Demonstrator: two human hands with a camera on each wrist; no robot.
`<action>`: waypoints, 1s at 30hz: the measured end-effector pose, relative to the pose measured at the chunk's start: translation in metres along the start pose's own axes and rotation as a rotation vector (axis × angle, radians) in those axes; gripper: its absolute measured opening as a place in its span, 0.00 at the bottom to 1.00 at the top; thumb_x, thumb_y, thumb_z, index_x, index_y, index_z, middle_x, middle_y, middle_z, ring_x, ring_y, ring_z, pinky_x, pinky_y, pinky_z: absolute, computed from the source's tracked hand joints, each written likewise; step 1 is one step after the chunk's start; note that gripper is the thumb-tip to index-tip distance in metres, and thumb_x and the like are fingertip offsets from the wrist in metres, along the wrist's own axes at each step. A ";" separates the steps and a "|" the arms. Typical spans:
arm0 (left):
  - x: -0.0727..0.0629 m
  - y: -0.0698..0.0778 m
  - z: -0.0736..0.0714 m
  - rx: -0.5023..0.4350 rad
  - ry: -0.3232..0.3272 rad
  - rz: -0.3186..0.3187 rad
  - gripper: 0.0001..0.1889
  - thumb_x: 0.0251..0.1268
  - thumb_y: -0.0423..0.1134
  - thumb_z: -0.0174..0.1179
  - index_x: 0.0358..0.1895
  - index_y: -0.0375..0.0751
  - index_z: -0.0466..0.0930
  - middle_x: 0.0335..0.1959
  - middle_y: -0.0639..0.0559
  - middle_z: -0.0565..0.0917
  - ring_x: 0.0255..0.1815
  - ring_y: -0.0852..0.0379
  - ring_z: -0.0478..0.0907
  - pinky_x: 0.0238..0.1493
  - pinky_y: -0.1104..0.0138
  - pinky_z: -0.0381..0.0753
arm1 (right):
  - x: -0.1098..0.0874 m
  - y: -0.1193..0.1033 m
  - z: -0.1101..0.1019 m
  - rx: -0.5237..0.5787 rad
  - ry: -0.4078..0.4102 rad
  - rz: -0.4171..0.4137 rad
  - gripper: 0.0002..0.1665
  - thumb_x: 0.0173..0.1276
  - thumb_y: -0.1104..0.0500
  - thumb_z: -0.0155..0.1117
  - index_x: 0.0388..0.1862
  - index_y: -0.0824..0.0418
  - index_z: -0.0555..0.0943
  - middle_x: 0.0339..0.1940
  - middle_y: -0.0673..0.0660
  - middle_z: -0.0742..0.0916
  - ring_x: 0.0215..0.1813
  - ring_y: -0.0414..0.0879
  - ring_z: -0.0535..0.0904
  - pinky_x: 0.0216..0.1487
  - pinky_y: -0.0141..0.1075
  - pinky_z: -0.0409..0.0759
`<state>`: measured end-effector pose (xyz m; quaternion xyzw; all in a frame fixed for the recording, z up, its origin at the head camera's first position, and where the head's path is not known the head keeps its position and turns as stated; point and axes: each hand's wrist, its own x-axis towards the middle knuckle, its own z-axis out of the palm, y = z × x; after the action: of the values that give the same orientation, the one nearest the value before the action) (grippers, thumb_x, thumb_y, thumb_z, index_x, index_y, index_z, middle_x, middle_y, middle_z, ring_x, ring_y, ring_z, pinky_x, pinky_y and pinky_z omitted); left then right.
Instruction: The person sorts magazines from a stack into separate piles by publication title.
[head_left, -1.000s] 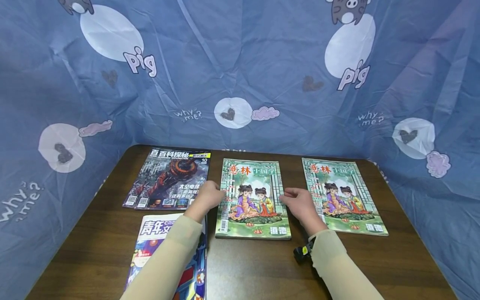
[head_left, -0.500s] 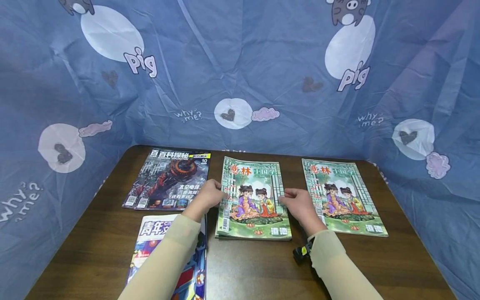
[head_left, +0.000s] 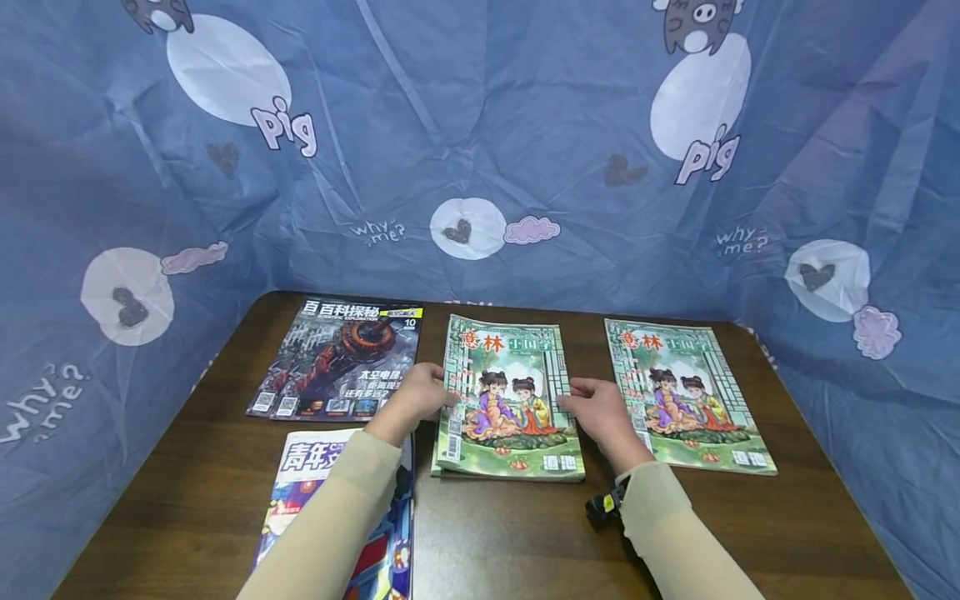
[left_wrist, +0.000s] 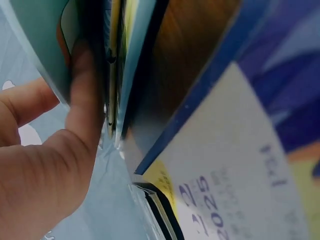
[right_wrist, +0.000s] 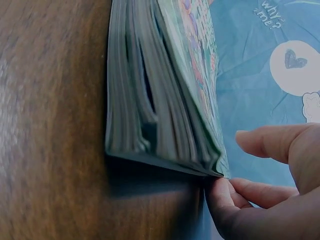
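Observation:
In the head view a stack of green magazines point(head_left: 517, 408) lies between my hands, its cover showing two cartoon children. With my left hand point(head_left: 422, 393) I pinch the left edge of the top magazine, which is raised a little off those below. The left wrist view has one digit point(left_wrist: 85, 95) inside the gap under its cover and another outside. My right hand point(head_left: 600, 408) touches the stack's right edge with its fingertips. In the right wrist view the thumb point(right_wrist: 265, 142) stands apart from the thick stack point(right_wrist: 155, 100).
At right lies a matching green magazine point(head_left: 686, 400). Dark science magazines point(head_left: 341, 358) overlap at the back left; a purple-and-white magazine point(head_left: 300, 492) lies in front, partly under my left forearm. Blue printed cloth point(head_left: 480, 125) surrounds the wooden table point(head_left: 495, 542) behind and at the sides.
The left edge of the top magazine has risen off the stack, and its lower left corner has shifted slightly right. My right hand has stayed nearly in place.

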<state>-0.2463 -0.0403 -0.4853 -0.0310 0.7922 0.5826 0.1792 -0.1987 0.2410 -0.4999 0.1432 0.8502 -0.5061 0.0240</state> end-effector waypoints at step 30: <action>-0.010 0.005 0.000 -0.410 -0.042 -0.084 0.30 0.72 0.25 0.59 0.74 0.44 0.65 0.36 0.45 0.78 0.12 0.65 0.57 0.18 0.70 0.71 | -0.004 0.008 -0.010 0.034 -0.052 0.008 0.41 0.71 0.49 0.70 0.75 0.68 0.68 0.69 0.68 0.75 0.69 0.61 0.70 0.63 0.54 0.74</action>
<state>-0.2379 -0.0401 -0.4777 -0.0876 0.6510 0.7243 0.2096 -0.1918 0.2524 -0.5008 0.1339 0.8398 -0.5241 0.0459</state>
